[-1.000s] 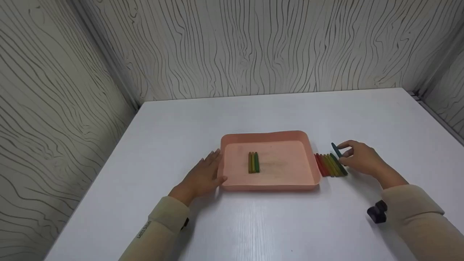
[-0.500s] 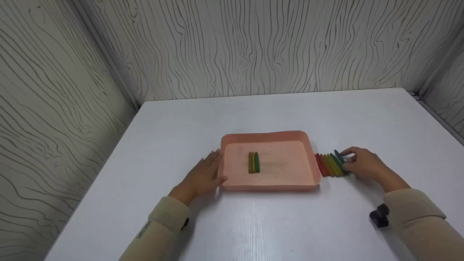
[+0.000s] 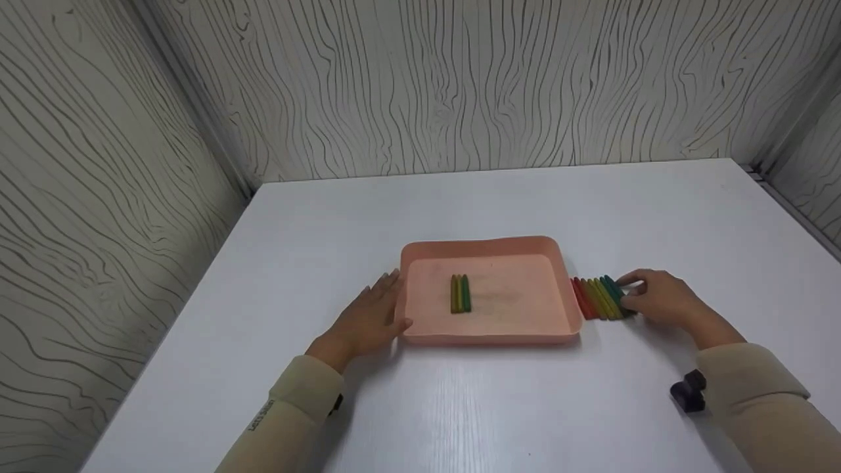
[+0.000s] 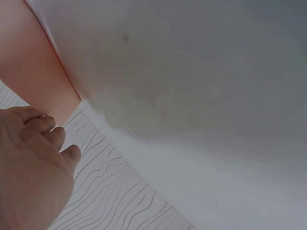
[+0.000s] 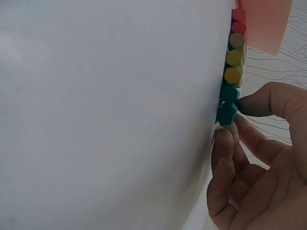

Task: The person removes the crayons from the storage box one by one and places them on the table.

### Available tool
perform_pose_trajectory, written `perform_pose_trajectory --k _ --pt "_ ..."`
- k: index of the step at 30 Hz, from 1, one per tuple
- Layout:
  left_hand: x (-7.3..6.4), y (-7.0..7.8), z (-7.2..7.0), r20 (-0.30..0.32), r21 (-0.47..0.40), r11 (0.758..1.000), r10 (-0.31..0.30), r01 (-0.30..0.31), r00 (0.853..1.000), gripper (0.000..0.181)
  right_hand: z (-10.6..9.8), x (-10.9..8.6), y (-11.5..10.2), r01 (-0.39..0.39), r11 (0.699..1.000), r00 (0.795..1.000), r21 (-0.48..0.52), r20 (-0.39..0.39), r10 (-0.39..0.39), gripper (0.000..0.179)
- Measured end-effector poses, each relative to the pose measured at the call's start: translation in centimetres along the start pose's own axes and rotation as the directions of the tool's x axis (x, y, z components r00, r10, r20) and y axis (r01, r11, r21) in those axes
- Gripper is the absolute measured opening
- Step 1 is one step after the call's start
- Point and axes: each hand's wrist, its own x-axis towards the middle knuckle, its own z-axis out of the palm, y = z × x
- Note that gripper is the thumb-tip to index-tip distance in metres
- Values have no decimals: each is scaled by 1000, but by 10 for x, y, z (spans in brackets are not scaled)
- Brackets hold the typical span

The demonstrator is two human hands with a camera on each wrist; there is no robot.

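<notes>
A pink tray (image 3: 525, 295) lies on the white table with a small group of crayons (image 3: 460, 293) side by side inside it. My left hand (image 3: 366, 320) rests along the tray's left wall, fingers extended and thumb at the near rim. Just right of the tray, a slanting row of crayons (image 3: 596, 299) runs from red through yellow to green. At its right end my right hand (image 3: 660, 299) pinches a teal crayon (image 5: 226, 113) between thumb and fingers. In the right wrist view that crayon lies against its green neighbour (image 5: 230, 93).
The white table (image 3: 453, 407) spreads around the tray. Panels with a wood-line pattern stand behind it (image 3: 453, 85) and at the left (image 3: 85, 230). A small black device (image 3: 688, 392) sits at the right sleeve cuff.
My right hand has brought the teal crayon down and slightly toward me, to the right end of the row. It now lies alongside the others. The left hand and tray have stayed put.
</notes>
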Motion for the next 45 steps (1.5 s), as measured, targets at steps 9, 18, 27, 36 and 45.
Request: perform_pose_trajectory --k 9,18,27,36,45 --pt "1 0 1 -1 2 1000 -7 7 1000 73 -6 -5 -4 -15 998 993 -58 -116 8 57" --pt "1 0 0 -5 -2 1000 10 -10 1000 72 -14 -7 -9 -52 985 958 -164 -287 2 77" --pt "-1 -1 -1 -21 -38 999 38 -38 999 72 -19 -6 -24 -76 974 931 -214 -365 -8 78" --pt "-1 -1 -1 -19 -29 999 42 -42 999 73 -19 0 -52 -39 970 916 -242 -397 -62 74" --pt "0 -1 -1 -22 -10 999 33 -34 999 73 -8 8 -90 5 965 914 -261 -390 -111 69"
